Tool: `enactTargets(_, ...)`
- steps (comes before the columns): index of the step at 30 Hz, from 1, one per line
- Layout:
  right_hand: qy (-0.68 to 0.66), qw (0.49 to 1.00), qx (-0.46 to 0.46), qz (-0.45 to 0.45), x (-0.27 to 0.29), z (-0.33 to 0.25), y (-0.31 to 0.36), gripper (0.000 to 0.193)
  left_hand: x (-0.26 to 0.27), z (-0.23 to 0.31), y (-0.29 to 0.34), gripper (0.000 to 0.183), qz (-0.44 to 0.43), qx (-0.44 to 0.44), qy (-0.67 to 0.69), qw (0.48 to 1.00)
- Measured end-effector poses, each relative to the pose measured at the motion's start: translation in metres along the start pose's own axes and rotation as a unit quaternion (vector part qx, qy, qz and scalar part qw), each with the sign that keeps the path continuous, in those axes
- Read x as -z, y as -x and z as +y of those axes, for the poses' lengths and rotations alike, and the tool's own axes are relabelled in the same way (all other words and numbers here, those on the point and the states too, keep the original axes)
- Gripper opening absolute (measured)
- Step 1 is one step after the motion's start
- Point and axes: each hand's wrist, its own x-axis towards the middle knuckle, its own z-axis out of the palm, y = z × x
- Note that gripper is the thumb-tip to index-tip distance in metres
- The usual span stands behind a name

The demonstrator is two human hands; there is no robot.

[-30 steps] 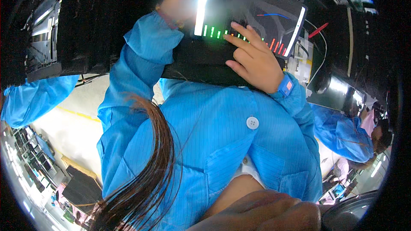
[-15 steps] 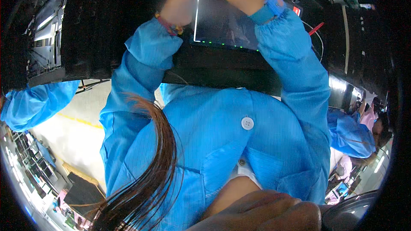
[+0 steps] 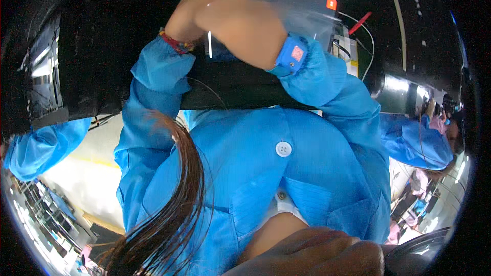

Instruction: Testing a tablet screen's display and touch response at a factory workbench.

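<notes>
While our left hand (image 3: pixel 186 20) and right hand (image 3: pixel 245 28) pinch the clear film sheet (image 3: pixel 302 13) over the black panel (image 3: pixel 117 61) ahead of us, we judge it risky. If either pinch slackens, the film may sag and crease.

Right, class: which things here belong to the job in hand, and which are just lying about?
In hand:
clear panel
left hand, gripping its lit edge
right hand, blurred, over it

Lying about:
red stick
white cable
co-worker's blue sleeve
</notes>
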Motion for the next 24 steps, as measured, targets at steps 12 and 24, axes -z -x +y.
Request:
enactTargets(12, 0.173, 0.954, -0.202, -0.136, 0.103, 0.018, 0.063, 0.060, -0.004, -0.010, -0.002, 0.044, 0.071, 0.193, 0.326, 0.923)
enactTargets(24, -0.162, 0.915, -0.220, -0.295, 0.075, 0.006, 0.016, 0.034, -0.020, 0.026, -0.024, 0.063, 0.266, 0.348, 0.414, 0.798)
